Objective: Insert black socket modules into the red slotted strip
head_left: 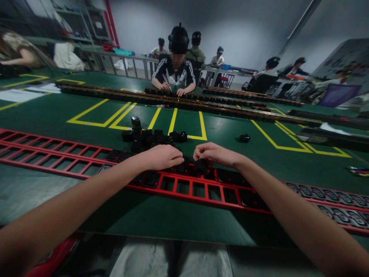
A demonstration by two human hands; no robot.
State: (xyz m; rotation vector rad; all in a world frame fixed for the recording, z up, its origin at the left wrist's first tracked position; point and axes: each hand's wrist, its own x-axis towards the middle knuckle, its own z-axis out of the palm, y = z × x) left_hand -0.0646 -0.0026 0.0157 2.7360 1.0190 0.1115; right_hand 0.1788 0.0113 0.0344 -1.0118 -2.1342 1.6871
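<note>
A long red ladder-like frame (184, 184) with two rows of rectangular openings lies across the table in front of me. My right hand (215, 154) pinches a small black block (201, 166) just over the far row. My left hand (165, 157) rests at the far row, fingers stretched out together near a black piece (181, 167) seated in the frame; its thumb and palm are mostly hidden. More black pieces (150, 179) fill some openings, while others in the near row show green table through them. Behind my left hand sits a loose pile of black blocks (144, 135).
A single black block (244, 138) lies farther right on the green table (225, 129), which has yellow tape outlines. Grey round-patterned pieces (331, 192) fill the frame's right end. Long dark strips (121, 94) cross the table's far side, where a co-worker (174, 73) sits working.
</note>
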